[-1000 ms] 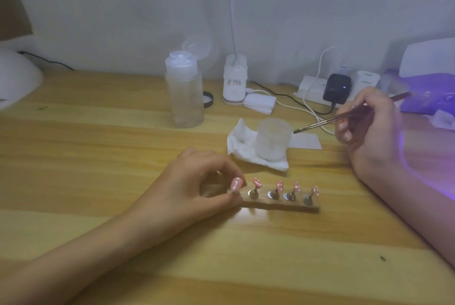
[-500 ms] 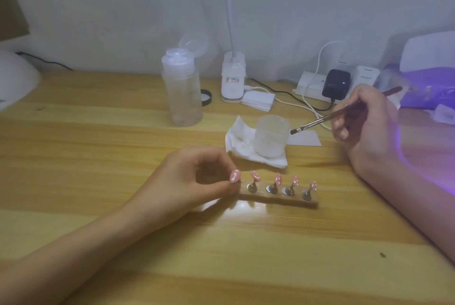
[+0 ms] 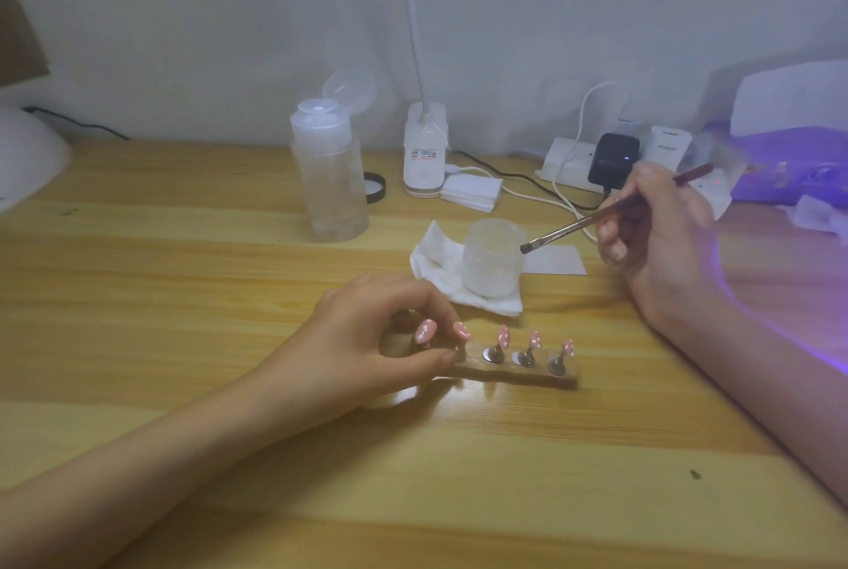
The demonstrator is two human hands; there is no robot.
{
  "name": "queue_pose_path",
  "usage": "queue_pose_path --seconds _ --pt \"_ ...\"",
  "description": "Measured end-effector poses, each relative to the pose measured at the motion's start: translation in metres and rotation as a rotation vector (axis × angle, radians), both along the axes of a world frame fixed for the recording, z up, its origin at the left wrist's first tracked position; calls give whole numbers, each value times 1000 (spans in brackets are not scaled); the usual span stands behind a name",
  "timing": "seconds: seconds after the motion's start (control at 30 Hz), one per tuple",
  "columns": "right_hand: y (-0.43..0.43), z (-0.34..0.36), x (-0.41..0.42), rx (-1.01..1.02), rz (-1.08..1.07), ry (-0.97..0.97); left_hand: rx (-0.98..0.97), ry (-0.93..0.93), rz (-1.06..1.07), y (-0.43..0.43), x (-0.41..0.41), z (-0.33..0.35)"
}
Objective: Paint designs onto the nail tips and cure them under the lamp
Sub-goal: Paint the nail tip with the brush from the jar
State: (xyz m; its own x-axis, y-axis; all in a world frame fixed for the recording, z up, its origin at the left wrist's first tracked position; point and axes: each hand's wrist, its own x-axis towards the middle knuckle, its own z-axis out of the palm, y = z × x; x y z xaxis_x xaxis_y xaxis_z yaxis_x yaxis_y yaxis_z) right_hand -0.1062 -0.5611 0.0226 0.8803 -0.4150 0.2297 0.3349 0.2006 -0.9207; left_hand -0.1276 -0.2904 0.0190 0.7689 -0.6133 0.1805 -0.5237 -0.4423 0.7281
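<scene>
A wooden holder strip [image 3: 514, 373] lies on the table and carries several pink nail tips [image 3: 504, 336] with white dots on small metal stands. My left hand [image 3: 367, 352] covers the strip's left end, and its thumb and fingers pinch the leftmost nail tip [image 3: 424, 332] by its stand. My right hand [image 3: 661, 242] grips a thin brown brush [image 3: 578, 226], held up off the table. The bristles hang right beside the rim of a frosted jar [image 3: 493, 265]. A white curing lamp [image 3: 789, 109] glows purple at the far right.
The jar stands on a folded tissue [image 3: 436, 265] beside a white card [image 3: 557, 261]. Behind are a clear pump bottle [image 3: 328, 183] with its lid flipped open, a desk lamp base [image 3: 424, 155], a stack of white pads [image 3: 470, 192], and a power strip [image 3: 569, 160] with cables. A white dome [image 3: 23, 164] sits far left.
The brush tip has come down and left, closer to the frosted jar. My left hand's fingers have shifted a little, so the leftmost tip shows more fully.
</scene>
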Motion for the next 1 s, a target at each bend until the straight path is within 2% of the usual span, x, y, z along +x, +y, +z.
queue_pose_path --seconds 0.27,0.43,0.57,0.7,0.83,1.0 --pt "-5 -5 2 -48 59 -1 -78 19 -9 -7 2 -3" --pt "-6 -6 3 -53 73 -11 6 -180 -59 -6 -2 0" --pt "-6 -6 3 -32 69 -1 66 -481 12 -8 -11 0" --pt "-6 -5 4 -20 63 7 -11 -593 1 -4 -14 11" --pt "-5 -2 4 27 89 -16 -185 -523 -51 -3 3 41" --pt "-3 1 2 33 132 -87 -478 -158 10 -21 43 48"
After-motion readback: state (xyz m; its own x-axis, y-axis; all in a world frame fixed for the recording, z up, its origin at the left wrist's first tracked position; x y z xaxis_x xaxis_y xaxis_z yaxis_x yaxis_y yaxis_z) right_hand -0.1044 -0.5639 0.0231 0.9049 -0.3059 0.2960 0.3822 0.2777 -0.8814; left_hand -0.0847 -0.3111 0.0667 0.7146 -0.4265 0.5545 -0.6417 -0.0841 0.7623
